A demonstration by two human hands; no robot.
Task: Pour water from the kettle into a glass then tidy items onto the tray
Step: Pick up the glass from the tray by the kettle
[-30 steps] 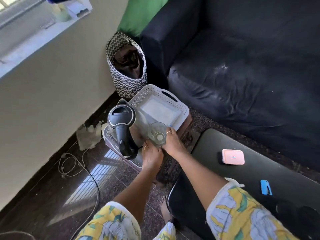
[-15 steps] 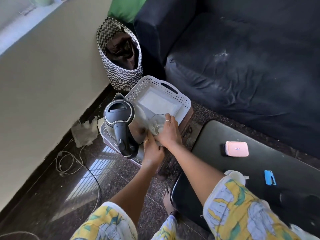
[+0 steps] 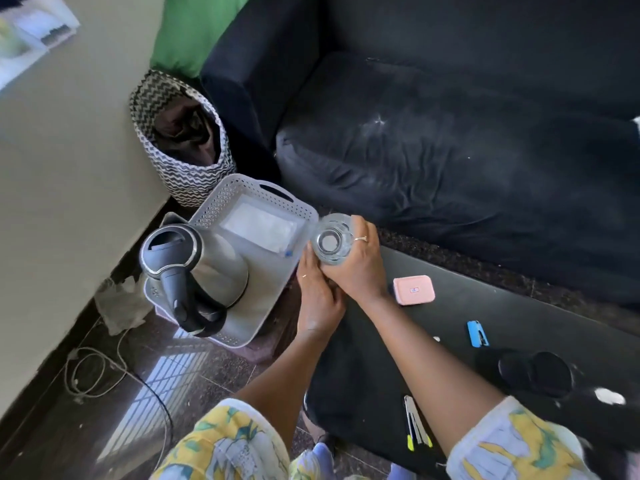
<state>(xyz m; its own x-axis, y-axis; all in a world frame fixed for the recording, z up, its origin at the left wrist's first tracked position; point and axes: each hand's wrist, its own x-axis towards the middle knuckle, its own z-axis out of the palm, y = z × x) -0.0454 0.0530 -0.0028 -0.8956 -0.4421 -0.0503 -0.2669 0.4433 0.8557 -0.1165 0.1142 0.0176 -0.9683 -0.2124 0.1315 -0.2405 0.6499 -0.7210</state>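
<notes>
Glass point(image 3: 331, 241), clear and ribbed around its round wall, sits in the grip of my right hand point(image 3: 360, 265), fingers wrapped over its far side and a thin ring on one of them; I look straight down its open mouth as I hold it just off the right edge of the tray point(image 3: 263, 306). My left hand point(image 3: 317, 296) is pressed against the right one from below, fingertips reaching the lower side of the glass, so both hands are together on it. Both forearms run up from short sleeves point(image 3: 512, 445) printed in yellow, green and pale blue florals.

Just left of the hands, the tray is pale grey plastic, rectangular with rounded corners, its walls pierced in a fine lattice and a slot handle cut in the far end; a white rectangular sheet point(image 3: 261, 225) lies flat on its floor. The kettle point(image 3: 197, 271) stands upright in the near end of the tray: brushed steel body, glossy black domed lid, thick black looped handle turned toward me.

To my right, the black surface point(image 3: 519, 327) carries a pink rounded-rectangle case point(image 3: 414, 289), a small blue stapler point(image 3: 478, 334) and two dark round lids point(image 3: 535, 374). Beyond lies a dark, creased fabric sofa point(image 3: 450, 150). A soft zigzag-patterned basket point(image 3: 180, 140), black and white, stands against the cream wall, and a thin cable point(image 3: 93, 372) loops across the polished dark stone floor point(image 3: 214, 368).
</notes>
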